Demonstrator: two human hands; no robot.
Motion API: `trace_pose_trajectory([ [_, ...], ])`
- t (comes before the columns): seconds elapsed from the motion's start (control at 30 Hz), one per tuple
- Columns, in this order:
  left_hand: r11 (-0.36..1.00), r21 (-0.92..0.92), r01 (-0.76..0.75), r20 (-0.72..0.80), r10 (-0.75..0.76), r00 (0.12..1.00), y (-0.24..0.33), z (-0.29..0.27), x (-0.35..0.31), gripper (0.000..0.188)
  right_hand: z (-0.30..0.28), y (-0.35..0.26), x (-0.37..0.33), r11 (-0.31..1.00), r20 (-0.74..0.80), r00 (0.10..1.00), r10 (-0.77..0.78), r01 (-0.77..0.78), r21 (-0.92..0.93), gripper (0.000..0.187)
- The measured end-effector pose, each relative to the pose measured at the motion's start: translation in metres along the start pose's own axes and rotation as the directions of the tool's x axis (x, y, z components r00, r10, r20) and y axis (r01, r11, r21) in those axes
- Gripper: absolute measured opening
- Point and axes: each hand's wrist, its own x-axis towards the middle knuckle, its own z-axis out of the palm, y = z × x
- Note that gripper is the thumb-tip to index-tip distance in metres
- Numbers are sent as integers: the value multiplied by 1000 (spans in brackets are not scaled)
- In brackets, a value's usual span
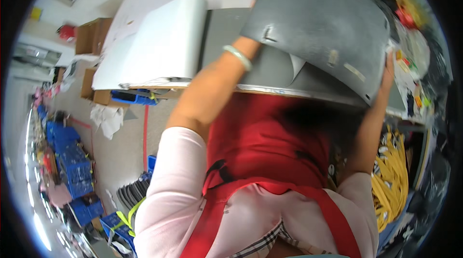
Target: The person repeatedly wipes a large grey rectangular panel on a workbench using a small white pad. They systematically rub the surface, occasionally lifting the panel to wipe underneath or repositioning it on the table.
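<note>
A large, stiff grey board (318,22), scuffed and with small slots near its edges, is raised at a tilt above the worktable. My left hand (251,42) reaches under its left side; the board hides most of that hand, with a bit of fingertip at the left edge. At the board's right edge, my right hand (389,63) is closed around the rim. Below the board lies a dark grey sheet (224,41) on the table, and a pale corner of sheet (296,65) curls up there. White sheet material (164,41), folded over at its right side, lies to the left.
The worktable's front edge (289,92) runs before my red apron. Yellow straps (390,176) hang at the lower right. Plastic bags and small items crowd the table's right end (410,60). Cardboard boxes (91,36) and blue crates (74,161) stand to the left.
</note>
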Motion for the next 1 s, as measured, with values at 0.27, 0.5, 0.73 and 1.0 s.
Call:
trace_pose_trajectory([
  [0.27, 977, 204, 65, -607, 73, 792, -16, -402, 30, 25, 17, 1, 6, 992, 69, 992, 102, -107, 65, 52],
  [0.5, 579, 459, 674, -820, -17, 573, -124, -589, -118, 44, 57, 39, 3, 963, 159, 961, 227, -245, 110, 52],
  [0.73, 793, -45, 607, -743, -433, 511, -184, -474, -136, 24, 63, 20, 3, 982, 98, 982, 163, -152, -113, 51],
  [1.0, 529, 680, 507, -696, 248, 674, -146, -510, -156, 58, 59, 36, 31, 945, 66, 966, 250, -229, -232, 55],
])
